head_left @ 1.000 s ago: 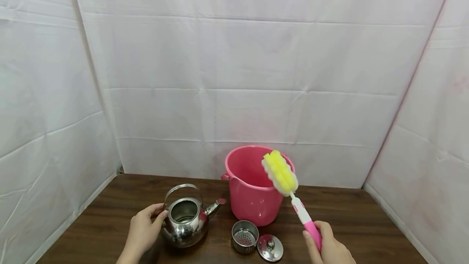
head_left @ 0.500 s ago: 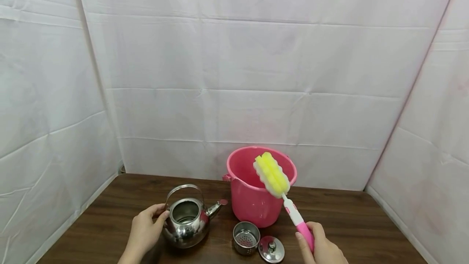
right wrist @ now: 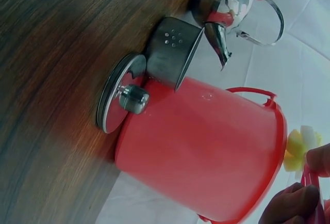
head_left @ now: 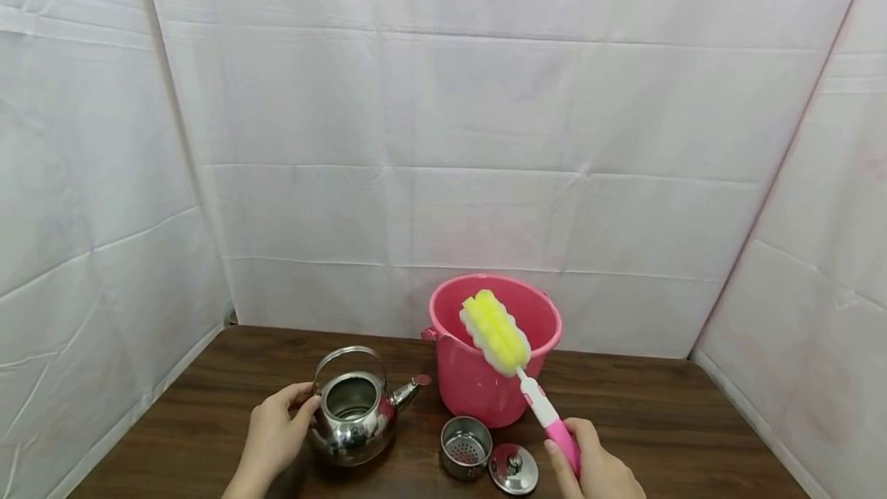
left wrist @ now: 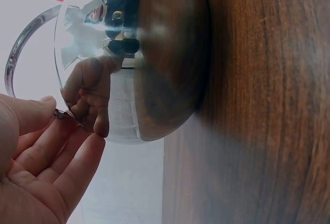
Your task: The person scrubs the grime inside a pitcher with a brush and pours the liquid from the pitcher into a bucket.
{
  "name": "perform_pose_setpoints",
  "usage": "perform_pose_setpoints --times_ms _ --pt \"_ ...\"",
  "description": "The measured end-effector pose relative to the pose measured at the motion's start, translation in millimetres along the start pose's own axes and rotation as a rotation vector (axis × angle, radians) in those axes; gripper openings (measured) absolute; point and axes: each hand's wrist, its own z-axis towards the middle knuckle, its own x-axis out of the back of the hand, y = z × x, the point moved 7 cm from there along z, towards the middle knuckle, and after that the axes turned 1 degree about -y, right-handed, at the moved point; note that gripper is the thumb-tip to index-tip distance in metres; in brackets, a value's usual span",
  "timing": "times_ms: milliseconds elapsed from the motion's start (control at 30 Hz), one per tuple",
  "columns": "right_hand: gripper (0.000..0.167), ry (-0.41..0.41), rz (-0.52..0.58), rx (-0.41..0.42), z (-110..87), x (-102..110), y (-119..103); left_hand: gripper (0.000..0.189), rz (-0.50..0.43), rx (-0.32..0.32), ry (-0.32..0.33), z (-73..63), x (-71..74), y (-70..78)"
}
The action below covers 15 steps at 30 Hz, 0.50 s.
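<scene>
A shiny steel teapot (head_left: 353,437) stands lidless on the table at the left, its spout toward the right. My left hand (head_left: 276,433) pinches the base of its arched handle (left wrist: 19,46) between thumb and fingers. In my right hand (head_left: 592,464) is the pink-and-white handle (head_left: 547,414) of a sponge bottle brush. Its yellow and white sponge head (head_left: 495,333) is raised in front of the pink bucket (head_left: 471,383), overlapping the mouth in the head view. Part of the brush handle is hidden by the hand.
Between teapot and bucket, nearer me, sits a perforated steel strainer cup (head_left: 466,449). Beside it lies a round steel lid (head_left: 513,470) with a knob. White cloth (head_left: 443,137) walls in the back and sides of the brown wooden table (head_left: 658,414).
My right hand has moved left with the bottle brush, carrying the sponge head from the bucket's right rim to its front middle. My left hand stays at the teapot.
</scene>
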Motion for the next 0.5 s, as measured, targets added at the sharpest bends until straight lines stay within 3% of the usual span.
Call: perform_pose_setpoints --times_ms 267,500 --pt "0.035 -0.044 0.001 0.01 -1.0 -4 -6 0.025 0.0 -0.009 0.002 -0.2 0.6 2.7" --pt "0.034 -0.03 -0.015 0.088 -5.3 -7 -20 0.025 0.011 -0.011 0.006 -0.2 0.9 1.8"
